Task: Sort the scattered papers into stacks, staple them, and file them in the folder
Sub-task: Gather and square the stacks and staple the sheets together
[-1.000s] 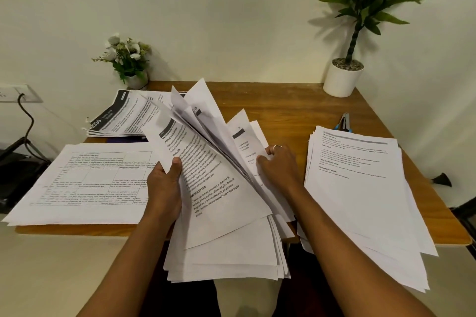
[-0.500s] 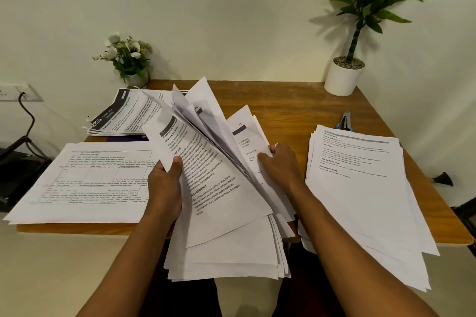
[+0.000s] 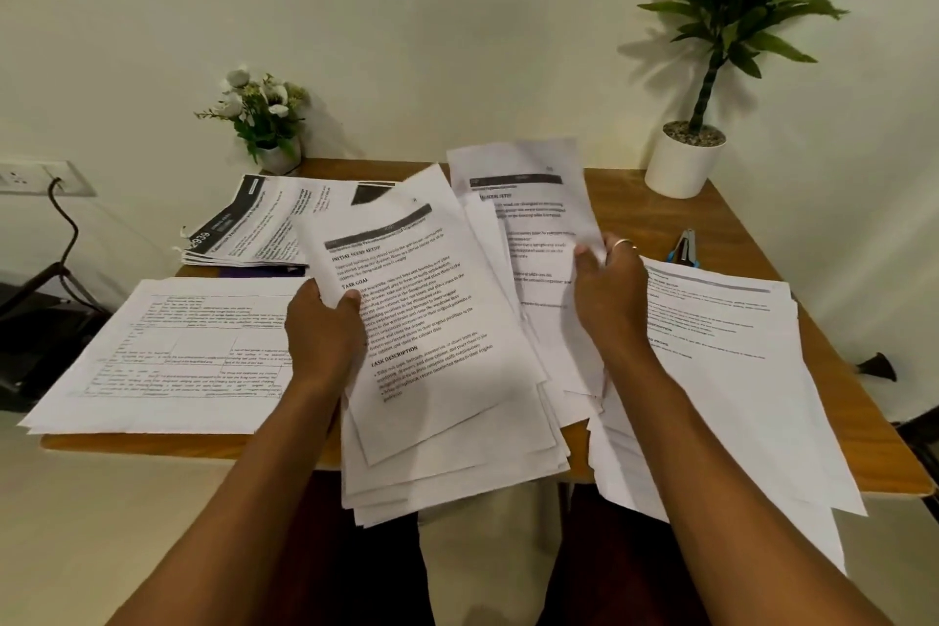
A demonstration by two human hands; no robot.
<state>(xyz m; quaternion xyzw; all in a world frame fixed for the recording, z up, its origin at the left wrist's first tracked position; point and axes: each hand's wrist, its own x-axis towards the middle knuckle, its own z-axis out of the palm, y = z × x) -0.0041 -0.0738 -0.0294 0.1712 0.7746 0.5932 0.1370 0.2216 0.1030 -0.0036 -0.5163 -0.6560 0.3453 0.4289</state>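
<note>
My left hand [image 3: 325, 336] grips the left edge of a thick, loose bundle of printed papers [image 3: 432, 351] held over the table's front edge. My right hand [image 3: 609, 290] pinches a single printed sheet [image 3: 528, 214] pulled up and to the right, out of the bundle. A stack of text pages [image 3: 721, 371] lies on the right of the wooden table [image 3: 630, 198]. A stack of table-printed sheets [image 3: 173, 356] lies on the left. Behind it sits a pile with dark headers [image 3: 249, 224], on top of a purple folder [image 3: 259, 271] that barely shows. A stapler [image 3: 686, 247] lies at the right rear.
A small white pot of flowers [image 3: 264, 117] stands at the back left. A tall green plant in a white pot [image 3: 686, 163] stands at the back right. A wall socket with a black cable [image 3: 61, 198] is left of the table. The right stack overhangs the front edge.
The fanned sheets have dropped flat onto the bundle. My right hand has lifted one sheet out and moved it up and to the right. The view has tilted slightly.
</note>
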